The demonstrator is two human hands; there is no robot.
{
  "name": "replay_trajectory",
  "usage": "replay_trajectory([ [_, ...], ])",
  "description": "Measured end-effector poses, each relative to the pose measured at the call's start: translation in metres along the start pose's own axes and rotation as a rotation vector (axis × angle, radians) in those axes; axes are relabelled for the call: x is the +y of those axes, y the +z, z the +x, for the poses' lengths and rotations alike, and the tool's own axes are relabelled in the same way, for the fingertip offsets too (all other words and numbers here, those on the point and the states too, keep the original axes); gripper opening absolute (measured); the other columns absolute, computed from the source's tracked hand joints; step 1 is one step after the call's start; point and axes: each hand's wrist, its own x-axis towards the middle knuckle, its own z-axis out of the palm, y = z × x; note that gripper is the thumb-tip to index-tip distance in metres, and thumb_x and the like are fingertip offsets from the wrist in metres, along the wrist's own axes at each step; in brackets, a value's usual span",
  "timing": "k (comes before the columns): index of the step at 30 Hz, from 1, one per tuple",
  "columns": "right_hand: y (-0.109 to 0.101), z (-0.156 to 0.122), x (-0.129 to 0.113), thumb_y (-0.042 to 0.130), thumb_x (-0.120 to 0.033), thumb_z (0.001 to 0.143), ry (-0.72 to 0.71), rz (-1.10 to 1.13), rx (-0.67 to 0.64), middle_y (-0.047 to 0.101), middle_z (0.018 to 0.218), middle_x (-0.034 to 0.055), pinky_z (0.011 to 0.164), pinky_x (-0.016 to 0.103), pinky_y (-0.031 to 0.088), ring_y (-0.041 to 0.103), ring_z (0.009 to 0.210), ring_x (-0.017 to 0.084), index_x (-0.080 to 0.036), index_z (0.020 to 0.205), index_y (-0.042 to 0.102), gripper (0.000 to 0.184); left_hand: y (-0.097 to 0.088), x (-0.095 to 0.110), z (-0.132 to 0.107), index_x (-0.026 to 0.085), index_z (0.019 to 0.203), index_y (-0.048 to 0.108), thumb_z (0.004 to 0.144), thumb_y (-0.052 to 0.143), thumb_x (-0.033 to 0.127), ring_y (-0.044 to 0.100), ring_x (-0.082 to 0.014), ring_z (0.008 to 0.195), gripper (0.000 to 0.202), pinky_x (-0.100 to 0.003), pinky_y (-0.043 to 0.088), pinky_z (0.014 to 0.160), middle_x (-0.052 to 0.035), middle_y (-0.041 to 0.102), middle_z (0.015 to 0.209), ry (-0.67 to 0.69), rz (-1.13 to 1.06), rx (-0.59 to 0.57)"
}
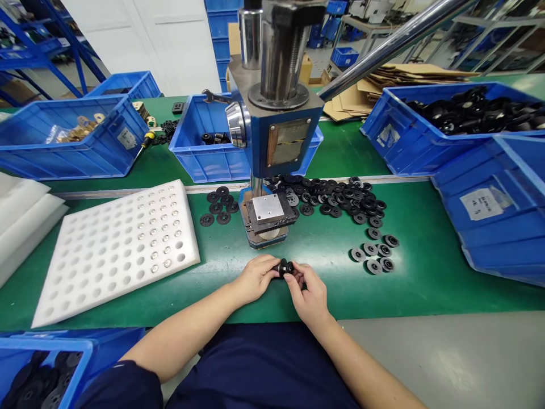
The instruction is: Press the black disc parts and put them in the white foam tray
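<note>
Between my two hands, just in front of the press, is a small black flanged spool-like part [284, 268]. My left hand [256, 278] grips its left end with thumb and fingers. From the other side my right hand [308, 292] pinches its right end. The arbor press [281, 122] stands right behind them, with a silver metal plate [268, 207] on its base. To the right of the base lies a heap of black round discs [340, 196]. Several flat black discs [223, 217] rest left of the base.
A white foam tray [114, 250] with silver pieces in some holes lies at the left. Blue bins [221, 162] line the back, and another blue bin [494, 227] stands at the right. Several grey-faced discs [374, 266] sit right of my hands. The press lever [392, 45] slants up right.
</note>
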Motion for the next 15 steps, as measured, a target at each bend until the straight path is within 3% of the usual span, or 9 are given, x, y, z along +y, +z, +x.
replay_trajectory([
  [9, -0.01, 0.002, -0.004, 0.056, -0.025, 0.095, -0.087, -0.041, -0.09, 0.061, 0.075, 0.0021, 0.055, 0.024, 0.05, 0.055, 0.057, 0.01, -0.015, 0.105, 0.062, 0.015, -0.005, 0.0, 0.001, 0.014, 0.106, 0.065, 0.099, 0.045, 0.022, 0.063, -0.0196, 0.084, 0.023, -0.033, 0.052, 0.078, -0.0106, 0.069, 0.091, 0.091, 0.024, -0.066],
  [15, -0.013, 0.003, -0.005, 0.059, -0.029, 0.093, -0.089, 0.0, -0.111, 0.06, 0.07, 0.0005, 0.054, 0.025, 0.051, 0.053, 0.054, 0.01, -0.017, 0.104, 0.065, 0.018, -0.007, 0.0, 0.003, 0.014, 0.112, 0.062, 0.098, 0.044, 0.018, 0.063, -0.0206, 0.086, 0.023, -0.035, 0.053, 0.079, -0.0119, 0.069, 0.093, 0.174, 0.038, -0.086],
])
